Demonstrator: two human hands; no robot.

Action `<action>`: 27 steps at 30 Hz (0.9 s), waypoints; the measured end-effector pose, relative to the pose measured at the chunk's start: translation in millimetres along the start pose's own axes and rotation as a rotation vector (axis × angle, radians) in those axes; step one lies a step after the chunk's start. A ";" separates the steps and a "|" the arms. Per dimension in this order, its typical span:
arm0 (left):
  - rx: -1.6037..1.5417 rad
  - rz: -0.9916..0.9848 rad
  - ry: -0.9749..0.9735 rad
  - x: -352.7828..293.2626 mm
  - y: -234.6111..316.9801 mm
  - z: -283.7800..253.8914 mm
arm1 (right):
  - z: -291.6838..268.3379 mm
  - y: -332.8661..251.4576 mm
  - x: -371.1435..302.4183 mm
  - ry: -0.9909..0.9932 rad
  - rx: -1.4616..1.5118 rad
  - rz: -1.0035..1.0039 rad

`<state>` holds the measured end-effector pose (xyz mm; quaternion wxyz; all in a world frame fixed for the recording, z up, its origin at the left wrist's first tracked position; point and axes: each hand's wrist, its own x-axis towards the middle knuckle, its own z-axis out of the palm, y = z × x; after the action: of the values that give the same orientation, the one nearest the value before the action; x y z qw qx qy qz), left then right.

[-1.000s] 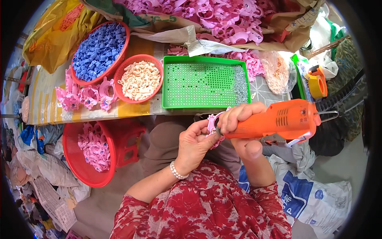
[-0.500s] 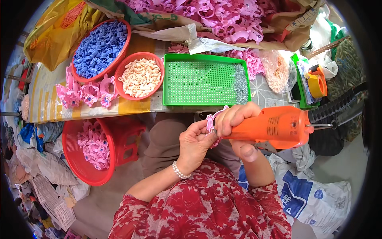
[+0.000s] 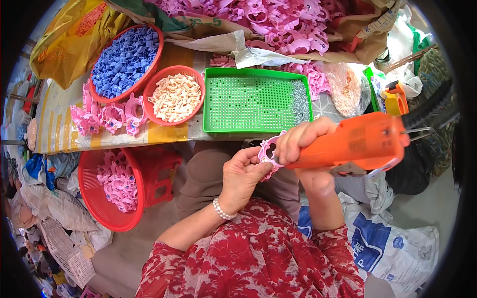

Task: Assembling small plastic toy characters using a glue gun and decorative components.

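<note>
My left hand (image 3: 242, 175) pinches a pink plastic ring-shaped part (image 3: 265, 153) between thumb and fingers, over my lap. Wrapped in my right hand (image 3: 305, 144) is an orange electric screwdriver (image 3: 365, 141), its front end pointing left at the ring part. The tool's tip is mostly hidden by my fingers, so I cannot tell whether it touches the part. Just beyond both hands, on the table, lies a green perforated tray (image 3: 238, 102) with small silvery screws (image 3: 300, 103) heaped along its right side and many others standing in its holes.
Left of the tray stand a red basket of cream pieces (image 3: 175, 98) and a larger basket of blue pieces (image 3: 124, 59). Several pink assemblies (image 3: 112, 116) stand before them. Below is a red basket of pink parts (image 3: 84, 184). Pink parts (image 3: 293, 25) fill an open sack at the back.
My right hand has drawn the screwdriver slightly right and tilted its rear end upward, showing more of the ring part. My left hand stays nearly in place.
</note>
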<state>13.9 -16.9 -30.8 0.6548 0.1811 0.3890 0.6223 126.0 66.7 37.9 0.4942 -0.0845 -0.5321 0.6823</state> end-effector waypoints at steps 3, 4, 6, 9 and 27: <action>0.007 0.008 -0.016 -0.2 0.3 -6.3 | -0.4 -12.6 19.5 0.059 -0.095 -0.034; 0.013 0.024 -0.047 -0.3 1.4 -8.5 | -4.0 -14.5 27.8 0.103 -0.189 -0.064; -0.015 0.041 -0.068 -2.7 4.5 -12.0 | -23.6 -16.1 44.2 0.123 -0.311 -0.093; -0.035 0.063 -0.097 -5.0 9.7 -20.3 | -44.9 -17.4 75.2 0.190 -0.507 -0.140; -0.226 -0.113 -0.115 -17.8 36.5 -54.7 | -150.8 9.7 178.1 0.491 -1.245 -0.116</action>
<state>-49.5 -41.6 -34.0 0.7261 0.1194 0.2881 0.6128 128.5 300.2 39.8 0.4956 -0.4778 -0.7022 0.1817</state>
